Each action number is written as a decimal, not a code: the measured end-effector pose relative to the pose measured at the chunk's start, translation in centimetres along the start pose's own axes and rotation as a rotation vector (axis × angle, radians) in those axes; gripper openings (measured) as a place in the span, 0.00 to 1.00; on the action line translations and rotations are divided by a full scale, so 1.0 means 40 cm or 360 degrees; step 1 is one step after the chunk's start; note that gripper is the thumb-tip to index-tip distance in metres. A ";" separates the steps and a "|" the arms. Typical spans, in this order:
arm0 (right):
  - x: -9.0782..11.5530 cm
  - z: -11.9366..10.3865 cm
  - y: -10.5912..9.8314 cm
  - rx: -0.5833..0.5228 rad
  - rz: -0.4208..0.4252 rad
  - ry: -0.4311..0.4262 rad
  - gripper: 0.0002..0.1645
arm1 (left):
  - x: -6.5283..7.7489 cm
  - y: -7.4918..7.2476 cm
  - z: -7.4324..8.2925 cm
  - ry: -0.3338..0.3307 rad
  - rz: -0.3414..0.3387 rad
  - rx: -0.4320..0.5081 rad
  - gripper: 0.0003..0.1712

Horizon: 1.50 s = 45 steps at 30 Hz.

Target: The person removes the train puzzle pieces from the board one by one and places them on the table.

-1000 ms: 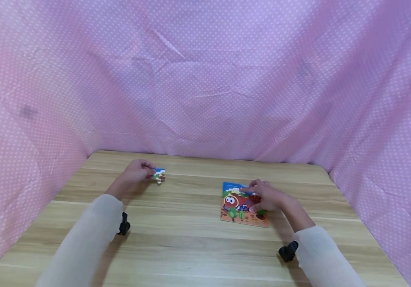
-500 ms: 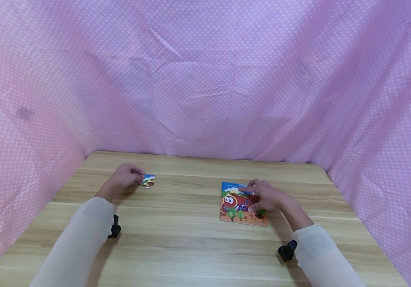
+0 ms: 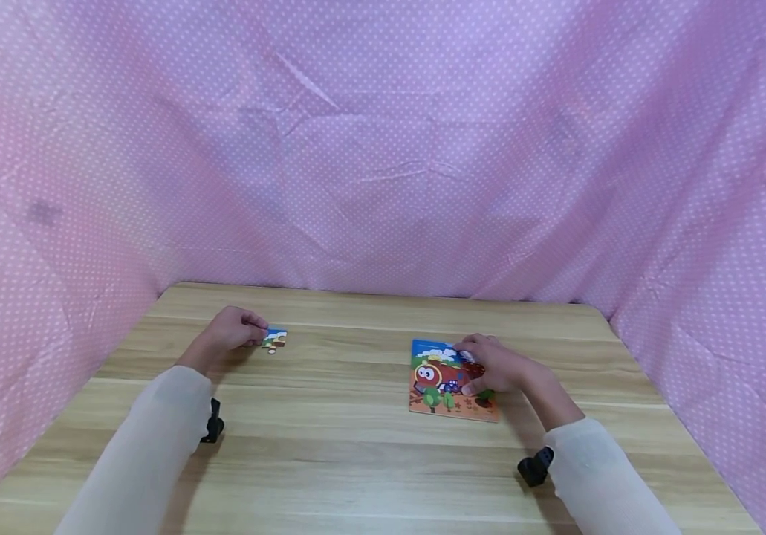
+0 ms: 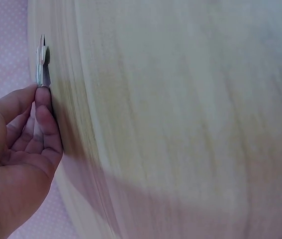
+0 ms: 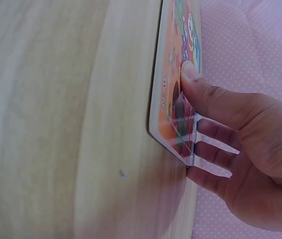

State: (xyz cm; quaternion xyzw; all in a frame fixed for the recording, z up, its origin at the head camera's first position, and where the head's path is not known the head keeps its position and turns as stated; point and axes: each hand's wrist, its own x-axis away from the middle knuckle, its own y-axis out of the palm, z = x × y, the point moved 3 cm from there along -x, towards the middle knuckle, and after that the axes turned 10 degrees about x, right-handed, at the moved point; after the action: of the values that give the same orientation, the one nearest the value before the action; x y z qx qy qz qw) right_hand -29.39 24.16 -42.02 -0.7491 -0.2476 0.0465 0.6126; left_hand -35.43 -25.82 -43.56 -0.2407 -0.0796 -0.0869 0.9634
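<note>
At the table's left side, my left hand (image 3: 232,329) pinches a jigsaw piece (image 3: 274,339) printed in blue, white, green and brown, with a knob on its near side. In the left wrist view this jigsaw piece (image 4: 40,64) appears edge-on beyond the thumb and index fingertips, close over the wood. My right hand (image 3: 496,364) holds the right side of a jigsaw puzzle board (image 3: 432,375) showing a red big-eyed cartoon figure and trees. The right wrist view has its thumb (image 5: 193,82) on the printed face and several fingers against the board's side edge. Part of the picture is covered by this hand.
A wooden table (image 3: 329,446) spreads beneath both hands. Pink dotted cloth (image 3: 383,148) hangs behind its far edge and along both sides. Black wrist cameras (image 3: 213,422) are worn at both sleeve cuffs.
My left hand has moved left and slightly nearer with the jigsaw piece, then nearly stopped. The right index finger has slid a little toward the board's far edge; the board stays almost in place.
</note>
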 end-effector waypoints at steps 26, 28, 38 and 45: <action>-0.006 0.017 0.000 -0.0030 0.0079 0.0031 0.50 | -0.029 0.057 0.076 0.0143 0.0084 0.0021 0.15; -0.007 0.017 0.001 -0.0034 0.0074 0.0031 0.50 | -0.038 0.079 0.089 0.0149 0.0071 0.0071 0.15; -0.011 0.017 0.005 -0.0022 0.0061 0.0027 0.49 | -0.064 0.202 0.179 0.0359 0.0011 0.0087 0.11; -0.009 0.018 0.003 -0.0013 0.0060 0.0014 0.49 | -0.086 0.305 0.228 0.0403 -0.0097 0.0160 0.09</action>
State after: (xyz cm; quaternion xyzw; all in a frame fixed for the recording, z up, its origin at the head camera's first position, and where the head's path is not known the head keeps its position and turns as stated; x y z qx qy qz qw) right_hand -29.95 24.63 -42.40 -0.7563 -0.2309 0.0536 0.6098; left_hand -37.28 -10.42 -41.78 -0.1768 0.0312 -0.1418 0.9735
